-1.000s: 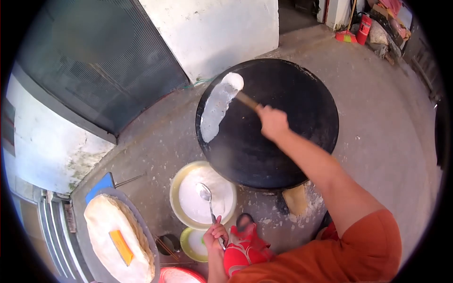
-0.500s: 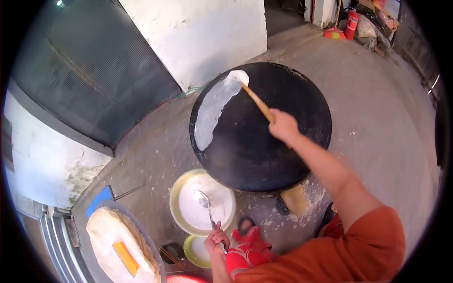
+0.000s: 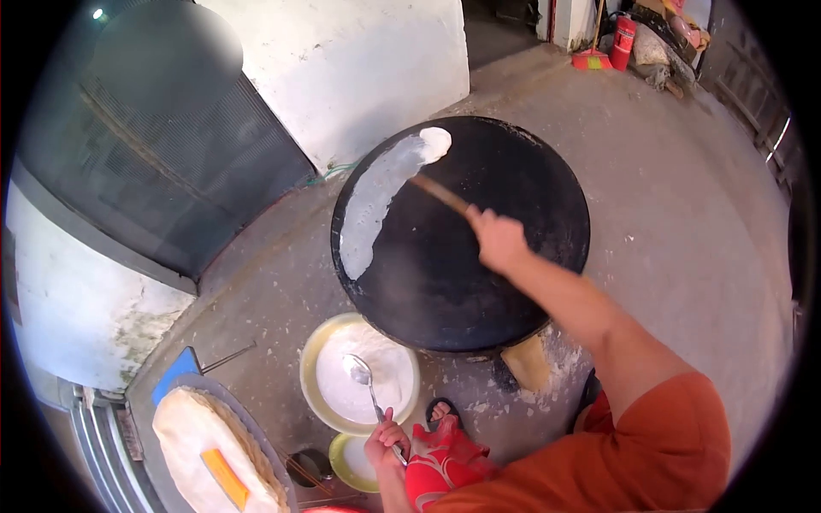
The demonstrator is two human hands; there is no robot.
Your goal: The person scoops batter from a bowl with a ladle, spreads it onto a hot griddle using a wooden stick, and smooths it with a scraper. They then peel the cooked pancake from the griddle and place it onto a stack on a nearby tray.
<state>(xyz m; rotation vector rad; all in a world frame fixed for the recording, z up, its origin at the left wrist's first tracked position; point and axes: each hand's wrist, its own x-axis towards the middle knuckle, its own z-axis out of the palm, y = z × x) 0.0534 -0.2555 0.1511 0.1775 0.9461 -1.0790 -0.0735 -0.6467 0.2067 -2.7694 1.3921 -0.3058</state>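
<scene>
Far left, near edge: a round tray (image 3: 272,445) carries a stack of thin pale flatbreads (image 3: 201,432), with a yellow-orange scraper (image 3: 224,477) lying flat on top. A blue board (image 3: 175,374) sits just beyond the tray.

Left of centre, near: a yellow-rimmed basin (image 3: 310,359) holds white batter and stands on the concrete floor just beside the near-left edge of the griddle. A metal ladle (image 3: 363,379) rests with its bowl in the batter, the handle slanting back toward the person. The left hand (image 3: 386,440) is closed around the end of that handle, fingers curled, wrist low and close to the body. A small yellow-green bowl (image 3: 349,462) lies just left of this hand.

Centre: a large round black griddle (image 3: 479,274). A long white batter streak (image 3: 375,203) runs along its far-left rim, thickest at the far end.

Right of centre: the right hand (image 3: 498,239) is shut in a fist on a wooden spreader (image 3: 438,193). The stick points far-left, its tip meeting the streak. The arm is stretched out over the griddle from the near right, elbow nearly straight, with an orange sleeve (image 3: 658,462) at the shoulder.

Far right, top: a red fire extinguisher (image 3: 623,41) and a broom (image 3: 590,58) stand by the wall.
</scene>
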